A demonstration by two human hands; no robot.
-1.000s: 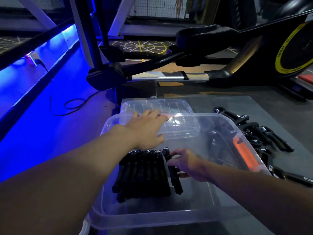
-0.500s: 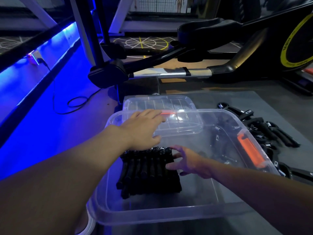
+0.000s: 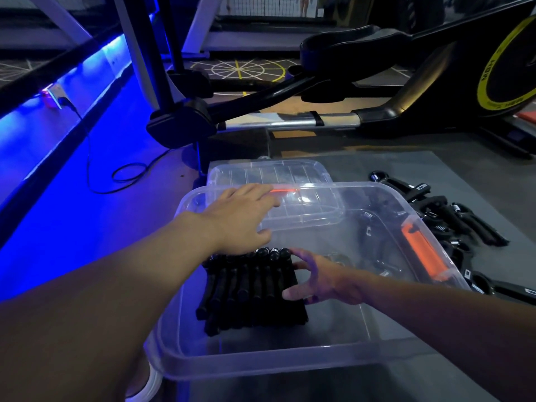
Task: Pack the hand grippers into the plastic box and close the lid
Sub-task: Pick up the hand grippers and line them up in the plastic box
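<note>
Head: left grip (image 3: 240,219) flat on clear box (image 3: 261,364); right grip (image 3: 316,278) splayed against black grippers (image 3: 249,288).

head view | yellow ring (image 3: 483,82) on the exercise machine (image 3: 420,91) flywheel: dark capitals set sideways, reading "MBH"; a smaller line of print further along the ring is too blurred to read | loose hand grippers (image 3: 443,210) on the mat: small white labels on black handles, too small to read
</note>
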